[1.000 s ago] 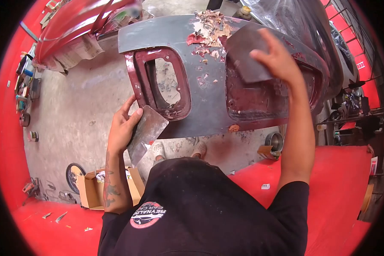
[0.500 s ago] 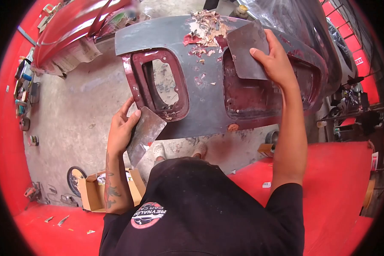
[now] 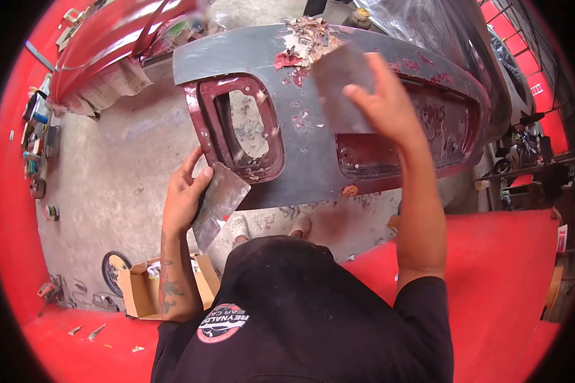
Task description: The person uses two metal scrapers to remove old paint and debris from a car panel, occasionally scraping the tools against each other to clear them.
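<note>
A car trunk lid, part grey and part dark red with rough patches, lies in front of me. My right hand grips a dark rectangular metal plate, thumb on its face, over the lid's upper middle. Motion blurs this plate; its upper edge is close to a heap of peeled paint flakes. Near the lid's left opening, my left hand pinches a second metal plate, worn and shiny, slanting downward. Its top corner overlaps the lid's lower left edge in this view.
A glossy red car panel with masking paper stands at the back left. Plastic sheeting covers a car at the back right. An open cardboard box sits on the floor by my left elbow. Bottles and cans line the left wall.
My right hand has moved left with its plate, from over the right opening toward the lid's middle. My left hand and its plate have barely shifted.
</note>
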The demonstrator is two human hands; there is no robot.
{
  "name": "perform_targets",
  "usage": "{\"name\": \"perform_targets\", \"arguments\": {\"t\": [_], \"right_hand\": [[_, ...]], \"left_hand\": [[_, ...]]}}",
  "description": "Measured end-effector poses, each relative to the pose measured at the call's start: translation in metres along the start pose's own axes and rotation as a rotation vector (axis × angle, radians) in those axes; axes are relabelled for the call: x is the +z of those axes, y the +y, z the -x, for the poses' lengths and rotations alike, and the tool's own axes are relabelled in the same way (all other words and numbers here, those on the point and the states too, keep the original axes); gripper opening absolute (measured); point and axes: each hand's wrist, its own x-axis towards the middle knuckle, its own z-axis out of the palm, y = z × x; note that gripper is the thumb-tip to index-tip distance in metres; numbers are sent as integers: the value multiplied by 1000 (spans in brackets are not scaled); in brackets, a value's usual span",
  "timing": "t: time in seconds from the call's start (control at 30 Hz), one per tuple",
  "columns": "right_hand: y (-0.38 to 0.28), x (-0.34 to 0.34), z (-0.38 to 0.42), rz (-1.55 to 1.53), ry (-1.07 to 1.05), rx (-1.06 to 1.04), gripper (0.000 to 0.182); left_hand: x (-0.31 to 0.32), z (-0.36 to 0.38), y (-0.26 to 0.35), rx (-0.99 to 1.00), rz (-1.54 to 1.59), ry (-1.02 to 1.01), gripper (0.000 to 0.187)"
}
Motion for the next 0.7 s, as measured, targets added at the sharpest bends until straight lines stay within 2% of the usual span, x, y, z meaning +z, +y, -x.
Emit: {"name": "perform_targets", "arguments": {"t": [0.03, 0.07, 0.13, 0.17, 0.23, 0.27, 0.33, 0.4, 0.47, 0.5, 0.53, 0.6, 0.63, 0.7], "right_hand": [[5, -10, 2, -24, 122, 0, 43], [6, -18, 6, -151, 155, 82, 38], [-8, -23, 13, -337, 203, 282, 41], [-2, -19, 11, -337, 201, 281, 41], [9, -3, 3, -102, 237, 198, 44], [6, 5, -2, -107, 239, 204, 44], [-17, 18, -15, 155, 261, 335, 45], [-3, 10, -5, 140, 274, 291, 43], [11, -5, 6, -120, 365, 178, 41], [-7, -10, 13, -415, 315, 275, 43], [-3, 2, 8, -418, 303, 274, 43], [5, 38, 0, -3, 402, 175, 45], [-16, 39, -9, -45, 362, 279, 45], [-10, 32, -9, 20, 374, 251, 44]], "left_hand": [[-1, 0, -4, 3, -11, 10, 61], [-2, -1, -5, 8, -23, 19, 61], [-1, 0, -1, 4, -29, 19, 61], [-1, 0, 0, -3, -40, 16, 62], [-2, 0, -1, -32, 1, 12, 61], [-2, 0, -1, -64, 39, 5, 61], [-1, 0, 5, -70, 28, -12, 59], [0, -1, 4, -77, 23, -40, 57], [1, -4, -2, -14, 100, 7, 53], [1, -5, -2, -14, 110, 17, 53], [0, -4, -1, -42, 78, 6, 52], [-1, -2, 4, -78, 28, -14, 51], [1, -1, 7, -79, 29, -13, 51], [1, -2, 8, -79, 20, -27, 50]]}}
